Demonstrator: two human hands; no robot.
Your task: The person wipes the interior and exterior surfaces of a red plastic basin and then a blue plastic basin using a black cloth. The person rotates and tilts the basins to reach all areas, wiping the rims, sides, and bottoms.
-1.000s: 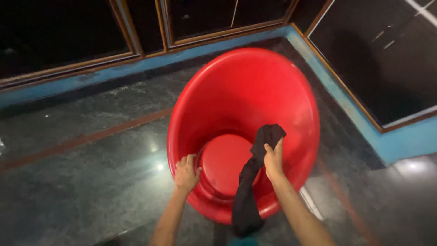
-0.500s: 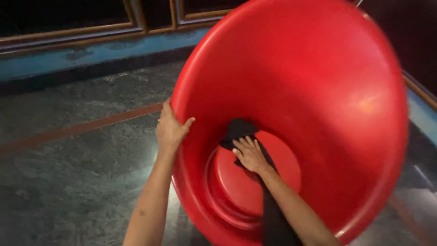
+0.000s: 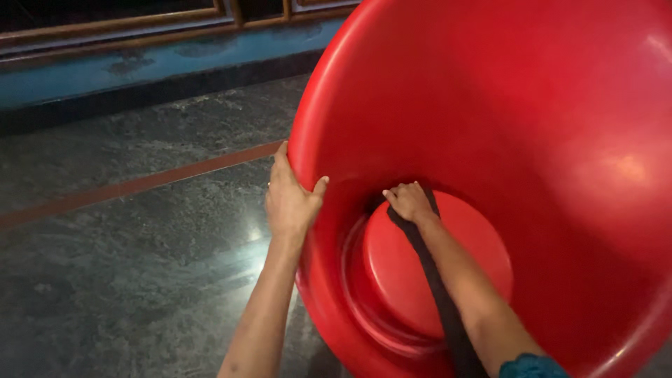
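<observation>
Gripping: left hand [image 3: 288, 203] holds the rim of the big red tub [image 3: 532, 126], fingers wrapped over the outer edge, thumb hooked inside.
Pressing: right hand [image 3: 408, 202] pushes a black cloth [image 3: 437, 287] against the tub's inner wall, fingers curled shut on the cloth, just above the raised round bottom.
Tub: tilted on its side, mouth toward the camera, on the dark stone floor [image 3: 119, 273].
Cloth: trails down along the right forearm.
Background: blue skirting [image 3: 140, 66] under wooden frames.
</observation>
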